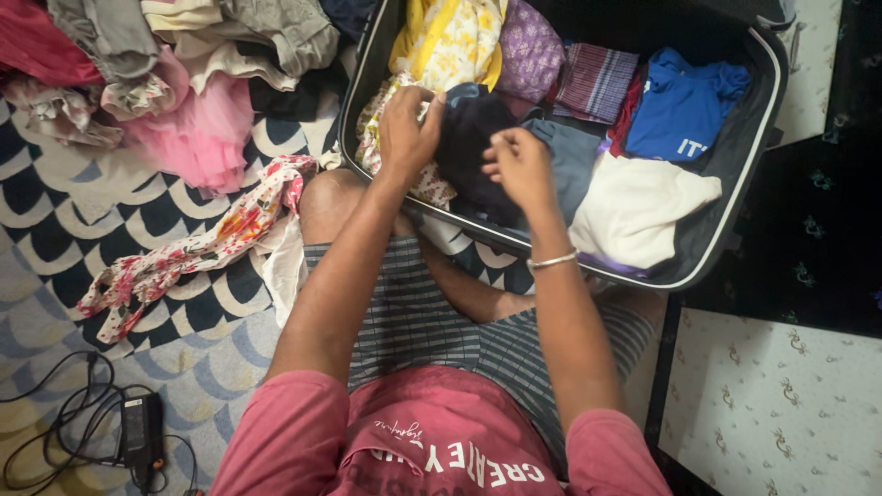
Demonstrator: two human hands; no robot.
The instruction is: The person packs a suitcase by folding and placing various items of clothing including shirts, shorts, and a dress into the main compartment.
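Observation:
An open dark suitcase (735,197) lies in front of my knees, packed with folded clothes. My left hand (407,129) grips the top edge of a dark navy garment (469,138) near the suitcase's left side. My right hand (519,165), with a metal bangle on its wrist, pinches the same garment lower down. Around it lie a yellow floral cloth (450,41), a purple patterned piece (531,50), a striped folded piece (595,81), a blue shirt (684,101), a grey-blue garment (571,156) and a cream garment (634,211).
A heap of loose clothes, with a pink frilly dress (197,129), sits at the upper left on a patterned rug (92,220). A floral cloth (197,248) trails beside my left knee. A black power adapter with cables (138,432) lies at lower left.

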